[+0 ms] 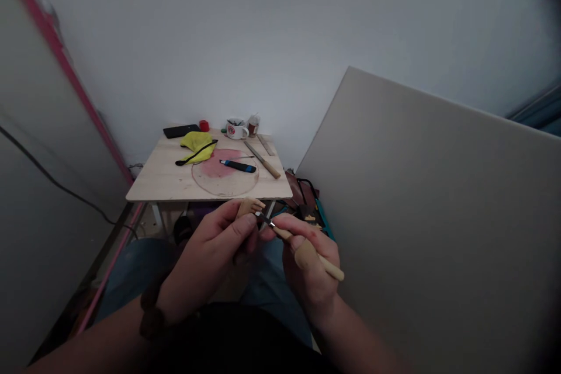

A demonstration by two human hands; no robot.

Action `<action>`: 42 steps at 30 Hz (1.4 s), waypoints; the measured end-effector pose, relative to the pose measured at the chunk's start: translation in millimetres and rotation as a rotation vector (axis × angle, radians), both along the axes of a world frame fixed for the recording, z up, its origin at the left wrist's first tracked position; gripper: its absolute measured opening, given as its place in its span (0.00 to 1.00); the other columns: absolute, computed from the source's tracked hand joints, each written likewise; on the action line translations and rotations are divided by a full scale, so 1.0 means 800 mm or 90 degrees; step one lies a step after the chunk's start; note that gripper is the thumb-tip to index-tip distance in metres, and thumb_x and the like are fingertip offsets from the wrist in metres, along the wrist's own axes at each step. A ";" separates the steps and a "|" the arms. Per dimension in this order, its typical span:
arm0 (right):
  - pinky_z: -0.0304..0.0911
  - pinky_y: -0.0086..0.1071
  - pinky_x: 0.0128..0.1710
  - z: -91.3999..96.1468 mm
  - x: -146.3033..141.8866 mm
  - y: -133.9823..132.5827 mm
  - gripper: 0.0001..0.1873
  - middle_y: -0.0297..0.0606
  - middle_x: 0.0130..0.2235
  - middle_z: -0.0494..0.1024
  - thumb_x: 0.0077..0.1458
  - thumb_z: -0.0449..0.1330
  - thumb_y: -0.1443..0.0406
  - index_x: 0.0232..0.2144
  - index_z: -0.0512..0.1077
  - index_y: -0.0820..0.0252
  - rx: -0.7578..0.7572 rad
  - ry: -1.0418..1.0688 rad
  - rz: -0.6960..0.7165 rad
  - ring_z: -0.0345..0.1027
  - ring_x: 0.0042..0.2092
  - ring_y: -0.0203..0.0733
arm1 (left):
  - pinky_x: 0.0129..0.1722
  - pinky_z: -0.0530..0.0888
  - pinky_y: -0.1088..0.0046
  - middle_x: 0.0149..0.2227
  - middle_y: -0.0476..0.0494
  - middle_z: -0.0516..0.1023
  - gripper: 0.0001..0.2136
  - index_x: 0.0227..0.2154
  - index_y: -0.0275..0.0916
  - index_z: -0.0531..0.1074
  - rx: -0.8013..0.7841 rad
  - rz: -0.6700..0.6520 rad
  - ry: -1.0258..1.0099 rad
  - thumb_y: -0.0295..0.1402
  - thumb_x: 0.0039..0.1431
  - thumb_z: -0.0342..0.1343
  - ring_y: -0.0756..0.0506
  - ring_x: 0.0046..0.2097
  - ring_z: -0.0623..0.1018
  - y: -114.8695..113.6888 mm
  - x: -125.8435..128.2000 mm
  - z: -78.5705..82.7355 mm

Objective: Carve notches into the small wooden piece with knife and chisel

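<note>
My left hand (219, 239) is closed around a small piece of carved wood (249, 206), much of it hidden by the fingers. Gripped in my right hand (311, 257) is a carving knife (331, 267) with a pale wooden handle and a short metal blade. The blade points left and meets the wood piece close to my left thumb, though I cannot tell how deep it sits. A tan covering (305, 254) wraps my right thumb. Both hands are above my lap, just in front of the table's near edge.
On the low wooden table (153, 184) lie a blue-black utility knife (238, 166), a yellow cloth (197, 146), a file (263, 160) and a black case (181, 131). A white mug (236, 128) and a small jar (253, 124) stand behind. A grey panel (416, 216) rises at right.
</note>
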State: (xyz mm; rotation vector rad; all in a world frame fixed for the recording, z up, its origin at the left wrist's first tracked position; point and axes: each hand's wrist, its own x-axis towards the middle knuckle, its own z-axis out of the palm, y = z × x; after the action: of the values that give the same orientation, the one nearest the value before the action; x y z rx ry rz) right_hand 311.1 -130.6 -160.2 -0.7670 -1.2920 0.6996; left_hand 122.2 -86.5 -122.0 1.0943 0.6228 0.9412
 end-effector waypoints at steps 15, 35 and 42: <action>0.82 0.42 0.51 0.004 -0.010 -0.005 0.13 0.40 0.46 0.93 0.78 0.65 0.58 0.55 0.90 0.46 -0.028 0.041 -0.022 0.88 0.47 0.47 | 0.34 0.70 0.73 0.35 0.45 0.83 0.12 0.42 0.40 0.83 0.035 0.017 0.062 0.44 0.77 0.65 0.47 0.34 0.74 0.000 -0.002 0.003; 0.85 0.44 0.50 -0.001 -0.020 -0.003 0.15 0.43 0.47 0.94 0.76 0.68 0.55 0.58 0.88 0.48 -0.060 0.124 -0.012 0.89 0.46 0.48 | 0.29 0.66 0.73 0.29 0.53 0.74 0.15 0.34 0.42 0.75 -0.008 0.090 0.056 0.43 0.78 0.61 0.50 0.28 0.67 0.010 0.002 0.009; 0.85 0.40 0.48 0.007 -0.003 0.003 0.11 0.40 0.44 0.94 0.75 0.69 0.59 0.55 0.89 0.48 -0.068 0.063 -0.023 0.90 0.46 0.47 | 0.31 0.67 0.70 0.28 0.51 0.75 0.17 0.29 0.43 0.74 0.037 0.077 0.113 0.38 0.77 0.57 0.48 0.28 0.69 0.008 -0.004 0.023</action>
State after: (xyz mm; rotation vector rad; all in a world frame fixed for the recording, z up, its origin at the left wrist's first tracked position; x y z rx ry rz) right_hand 308.6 -127.8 -154.9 -0.8299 -1.1552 0.7742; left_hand 118.7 -79.8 -103.9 1.2119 0.8193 0.9782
